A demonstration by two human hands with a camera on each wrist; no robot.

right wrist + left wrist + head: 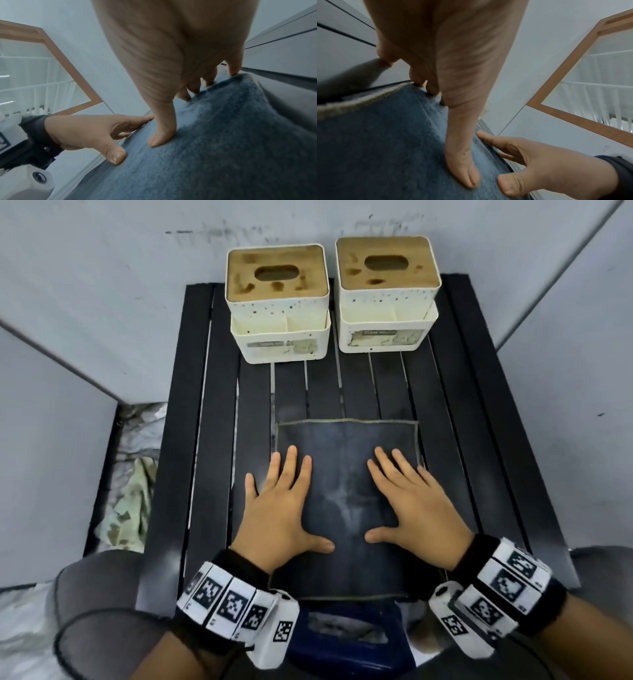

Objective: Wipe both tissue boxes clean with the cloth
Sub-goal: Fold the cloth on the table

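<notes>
Two hands: our left hand (279, 510) and right hand (416, 508) lie flat on the cloth (346, 474), palms down, fingers (291, 463) spread and straight, gripping nothing.
Cloth: dark blue, edged with a pale stitched hem, spread square on the slatted black tabletop (479, 440); it lies directly under our fingers and reaches a little past the fingertips.
Wrist views: both thumbs press into a fuzzy nap; we see the left hand's outer fingers meeting the hem (373, 96), partly off the cloth.
Left tissue box (277, 302): well beyond the fingertips, to the left, upright; its wooden lid carries dark smears and its pale wall dark specks.
Right tissue box (387, 292): well beyond the fingertips, to the right, just beside the first and apart from it; similarly stained.
Handling, cloth: we judge it soft, limp and light; it should bunch readily, so we would gather it at the middle or pinch a hemmed edge.
Handling, boxes: we judge them rigid and light, likely to slide when rubbed; one hand should steady a side wall.
Progress: wiping not yet begun, by our judgement.
</notes>
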